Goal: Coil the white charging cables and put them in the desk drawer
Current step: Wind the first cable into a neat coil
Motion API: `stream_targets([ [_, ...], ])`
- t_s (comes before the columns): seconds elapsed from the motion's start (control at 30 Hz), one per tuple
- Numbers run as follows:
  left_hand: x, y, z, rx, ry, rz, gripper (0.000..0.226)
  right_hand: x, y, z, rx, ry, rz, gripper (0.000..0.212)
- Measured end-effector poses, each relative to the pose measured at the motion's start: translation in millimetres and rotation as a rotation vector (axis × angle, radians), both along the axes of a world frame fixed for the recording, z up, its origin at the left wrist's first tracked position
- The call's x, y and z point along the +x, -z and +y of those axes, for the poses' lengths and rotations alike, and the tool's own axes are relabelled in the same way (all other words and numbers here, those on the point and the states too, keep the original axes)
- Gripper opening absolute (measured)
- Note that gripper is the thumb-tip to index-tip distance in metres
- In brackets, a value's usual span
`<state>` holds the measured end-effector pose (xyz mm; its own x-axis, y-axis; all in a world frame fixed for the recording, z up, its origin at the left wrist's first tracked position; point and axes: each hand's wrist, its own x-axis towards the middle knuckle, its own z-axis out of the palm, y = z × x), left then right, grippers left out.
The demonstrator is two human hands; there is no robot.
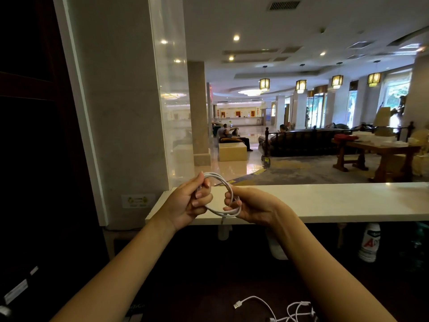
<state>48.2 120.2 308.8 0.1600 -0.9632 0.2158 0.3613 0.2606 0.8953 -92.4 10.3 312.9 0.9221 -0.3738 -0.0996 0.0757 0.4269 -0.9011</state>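
**Both hands clamped on one coil, a second cable loose below**

The left hand (190, 201) and right hand (250, 205) were raised side by side, close together but apart. Each had its fingers curled round an opposite side of the coiled cable (220, 180). The coil hung between them as a loop of several turns, roughly facing the camera, with a short tail dropping from its lower edge by the right hand.

Nearest of all, at the bottom edge of view, the loose cable (267, 306) lay sprawled on the dark desk (209, 287). It sat right of centre, its USB plug (238, 305) pointing left. It lay below and nearer than both hands, closer to the right forearm, so the right hand looked the likelier one to reach it. No drawer was in view, so which way the coil had to travel could not be told.

Beyond the hands ran a white ledge (325, 201), with a bottle (369, 242) under it to the right.
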Motion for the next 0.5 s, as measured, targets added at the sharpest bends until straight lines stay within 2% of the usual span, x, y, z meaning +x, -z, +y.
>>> stream_targets([
  [0.1,0,2,-4,0.073,-0.013,0.0,0.032,2,4,-1,-0.294,-0.039,0.087,0.005],
  [0.13,1,2,-5,0.111,-0.027,-0.004,0.033,3,6,-2,-0.369,-0.02,0.095,0.005],
  [0.2,3,4,-8,0.187,-0.053,-0.008,0.032,5,7,-4,-0.446,0.02,0.054,0.014],
  [0.3,6,12,-12,0.285,-0.079,0.015,0.031,11,5,-4,-0.593,0.159,0.105,0.042],
  [0.37,9,20,-14,0.333,-0.063,0.061,0.031,16,4,-4,-0.57,0.336,0.085,0.05],
  [0.43,13,26,-15,0.318,-0.052,0.107,0.031,21,6,-9,-0.518,0.471,0.029,0.047],
  [0.5,18,27,-14,0.275,-0.044,0.123,0.031,21,11,-14,-0.467,0.487,0.043,0.041],
])
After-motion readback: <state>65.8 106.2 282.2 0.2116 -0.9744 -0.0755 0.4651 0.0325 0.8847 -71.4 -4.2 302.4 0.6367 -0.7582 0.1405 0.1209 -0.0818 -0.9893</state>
